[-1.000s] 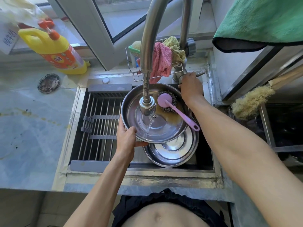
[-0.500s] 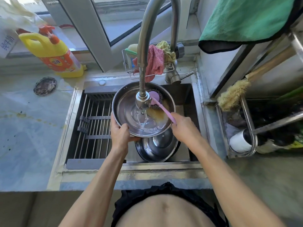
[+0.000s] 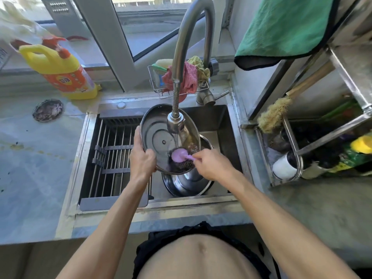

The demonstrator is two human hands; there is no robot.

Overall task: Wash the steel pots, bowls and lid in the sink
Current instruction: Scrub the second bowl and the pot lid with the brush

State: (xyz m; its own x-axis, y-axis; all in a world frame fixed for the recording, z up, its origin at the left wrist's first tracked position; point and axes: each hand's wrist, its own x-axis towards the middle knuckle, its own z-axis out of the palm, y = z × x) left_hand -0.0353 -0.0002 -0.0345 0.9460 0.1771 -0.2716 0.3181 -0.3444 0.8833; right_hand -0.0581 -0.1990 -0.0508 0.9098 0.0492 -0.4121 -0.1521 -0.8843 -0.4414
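1. Two bare hands work over the sink, where water runs from the faucet head into a tilted steel pot.
2. The left hand grasps the pot by its near-left rim, fingers curled over the edge, holding it raised above the basin with its open side turned toward the person.
3. The right hand is clenched round the handle of a purple-headed scrubber, whose round head with dark steel wool lies against the pot's lower inner wall.
4. Brownish residue shows on the pot's inner wall, just right of the water stream.
5. Another steel bowl sits in the basin below the held pot, partly hidden by it and by the right hand.
6. Left of the basin, a slatted drain rack spans the sink.
7. Far behind the faucet, a wire caddy holds a pink cloth and a yellowish rag.
8. On the far-left counter stands a yellow detergent bottle, with a round sink strainer near it.
9. At the right, a green towel hangs over a metal rack, and a bristle brush leans beneath it.
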